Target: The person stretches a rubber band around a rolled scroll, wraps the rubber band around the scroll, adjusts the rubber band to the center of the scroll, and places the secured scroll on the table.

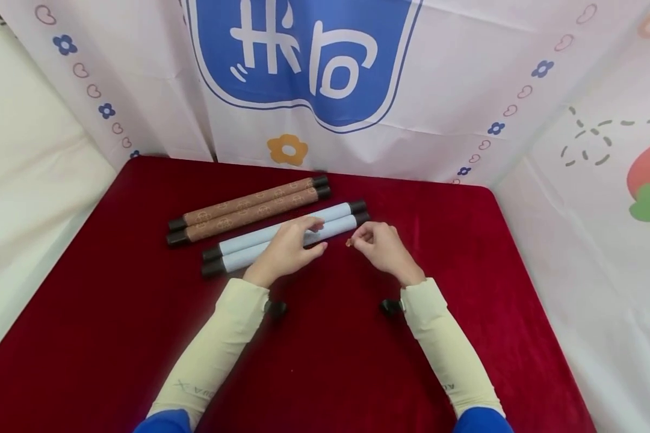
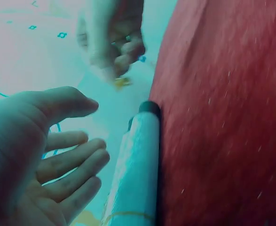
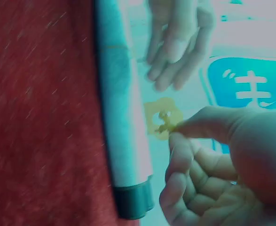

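In the head view, my right hand (image 1: pixel 383 248) pinches a small crumpled yellow-brown band (image 1: pixel 349 243) between thumb and forefinger. The right wrist view shows it as a twisted little loop at the fingertips. My left hand (image 1: pixel 288 248) is held over two light blue rolls (image 1: pixel 244 242) with black ends, its fingers loosely spread and nothing in them. It appears apart from the rolls in the left wrist view. A thin yellowish line (image 2: pixel 129 214) crosses one blue roll there. The rolls lie side by side, slanting up to the right.
Behind the blue rolls lie two brown patterned rolls (image 1: pixel 249 207) with black ends, also side by side. A dark red cloth (image 1: pixel 330 373) covers the table. Printed white curtains (image 1: pixel 439 120) hang at the back and sides.
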### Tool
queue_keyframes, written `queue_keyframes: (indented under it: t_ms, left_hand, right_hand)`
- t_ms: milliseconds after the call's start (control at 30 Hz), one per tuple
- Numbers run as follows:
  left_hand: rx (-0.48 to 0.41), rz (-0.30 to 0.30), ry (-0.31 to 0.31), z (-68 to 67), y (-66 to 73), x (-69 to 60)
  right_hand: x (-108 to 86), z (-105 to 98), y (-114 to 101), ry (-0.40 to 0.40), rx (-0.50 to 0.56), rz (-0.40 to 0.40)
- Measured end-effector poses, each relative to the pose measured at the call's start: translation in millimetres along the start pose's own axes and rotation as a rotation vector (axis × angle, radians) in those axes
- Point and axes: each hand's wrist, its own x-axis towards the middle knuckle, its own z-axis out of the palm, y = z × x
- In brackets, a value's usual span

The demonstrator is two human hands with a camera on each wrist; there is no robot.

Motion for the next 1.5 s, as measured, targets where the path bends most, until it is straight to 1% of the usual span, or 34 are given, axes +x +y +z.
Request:
queue_keyframes:
  t_ms: [100, 233, 333, 500, 600, 767, 867, 1000, 1067, 1133, 1233, 1300, 1367, 1433, 1500]
  left_hand:
    - [-0.081, 0.013, -0.022, 5.4, 6.5, -2.2]
    - [-0.177, 0.050, -0.033, 9.9, 14.5, -2.7]
    - [-0.226, 0.050, -0.046, 12.9, 19.1, -2.0]
    - [-0.249, 0.054, -0.049, 16.2, 22.8, -3.1]
    - [-0.247, 0.071, -0.023, 15.0, 22.6, -5.0]
    - [-0.236, 0.076, 0.012, 9.4, 19.5, -5.5]
    - [-0.227, 0.090, 0.024, 5.3, 15.4, -4.1]
    - [-0.213, 0.100, 0.054, -3.3, 9.7, -3.5]
    - [-0.215, 0.087, 0.057, -7.5, 7.7, -3.7]
    - [-0.218, 0.055, 0.053, -10.4, 6.0, -4.3]
    - [-0.240, -0.001, 0.043, -11.5, 5.1, -5.5]
    - [-0.254, -0.016, 0.042, -10.2, 5.8, -5.9]
    - [-0.279, 0.006, 0.035, -7.2, 7.7, -5.5]
    - [-0.300, 0.047, 0.028, -3.5, 9.8, -4.6]
    - [-0.311, 0.088, 0.022, -0.3, 12.6, -4.0]
  right_hand:
    - [-5.9, -4.3, -11.5, 0.004, 0.066, -0.040]
    - [-14.2, -8.2, -22.2, 0.012, 0.124, -0.062]
    - [-18.3, -8.7, -25.1, 0.008, 0.154, -0.081]
    - [-21.2, -7.6, -26.8, 0.006, 0.180, -0.108]
    - [-23.5, -7.4, -27.0, 0.009, 0.189, -0.116]
    - [-24.9, -7.4, -26.0, 0.033, 0.207, -0.113]
    - [-24.1, -10.4, -24.5, 0.079, 0.208, -0.100]
    - [-22.2, -18.8, -20.3, 0.202, 0.217, -0.054]
    - [-22.1, -23.9, -18.5, 0.245, 0.227, -0.030]
    - [-22.0, -28.0, -16.6, 0.270, 0.243, -0.023]
    - [-23.2, -31.6, -16.0, 0.249, 0.292, -0.045]
    - [-24.1, -31.5, -17.7, 0.203, 0.314, -0.090]
    - [-25.8, -29.2, -20.8, 0.131, 0.328, -0.135]
    - [-26.8, -25.5, -24.2, 0.064, 0.321, -0.173]
    - [-27.7, -21.5, -26.6, 0.009, 0.316, -0.191]
